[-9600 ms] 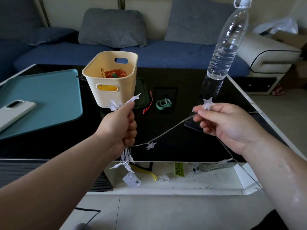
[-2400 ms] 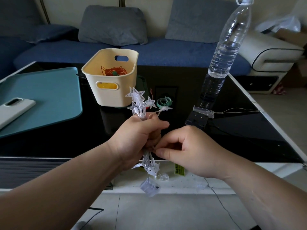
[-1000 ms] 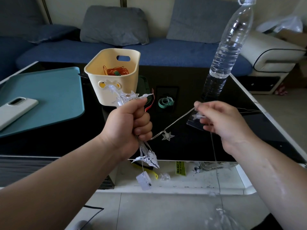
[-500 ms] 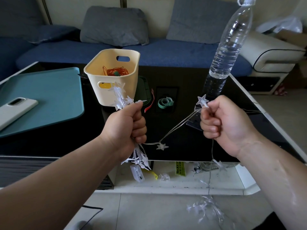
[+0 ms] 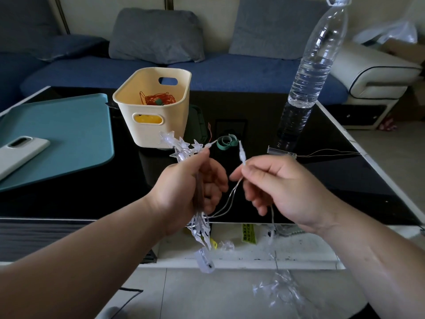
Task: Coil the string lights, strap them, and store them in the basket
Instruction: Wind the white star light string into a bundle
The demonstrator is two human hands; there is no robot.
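Observation:
My left hand [image 5: 193, 192] grips a bundle of clear star string lights [image 5: 181, 147]; stars stick out above the fist and more hang below it. My right hand [image 5: 280, 187] pinches the wire just to the right, a star blurred above its fingertips. A short loop of wire joins the two hands, and the loose rest of the string [image 5: 280, 291] dangles toward the floor. The cream basket [image 5: 181, 107] stands on the black table behind my left hand, with an orange wire coil inside. A green strap [image 5: 226, 142] lies curled on the table beside the basket.
A tall water bottle [image 5: 315, 72] stands at the right of the black glass table [image 5: 345, 185]. A teal mat [image 5: 57, 139] with a white phone [image 5: 20, 153] lies at the left. A small clear box [image 5: 281, 153] with thin wires lies near the bottle. A blue sofa runs behind.
My right hand has come in from the right, close to the left fist, and its closed fist has changed to a fingertip pinch. The wire span between the hands has shortened to a small loop.

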